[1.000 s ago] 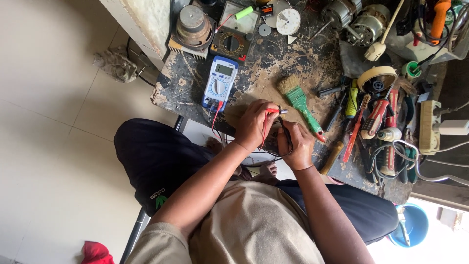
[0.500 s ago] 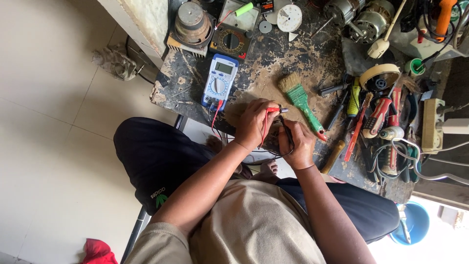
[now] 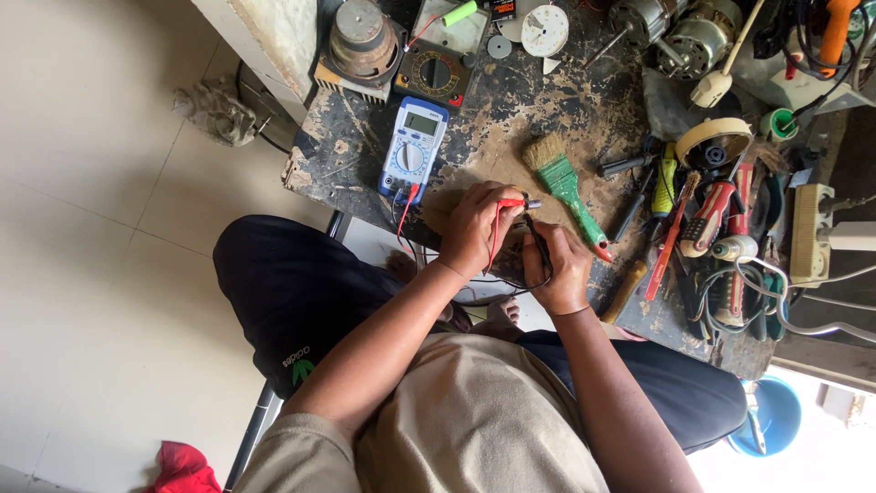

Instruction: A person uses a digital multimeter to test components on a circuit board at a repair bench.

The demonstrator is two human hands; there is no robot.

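While the left hand (image 3: 474, 228) grips a red probe (image 3: 509, 203), the right hand (image 3: 558, 267) pinches a black probe (image 3: 538, 242) beside the meter (image 3: 412, 151).

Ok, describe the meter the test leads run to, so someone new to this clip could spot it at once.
Start at the worn dark workbench. Just beyond the left hand, which holds the red probe, lies the blue-cased digital multimeter, red and black leads plugged into its near end. Unlike the darker meter beyond it, it has a grey screen above a round dial.
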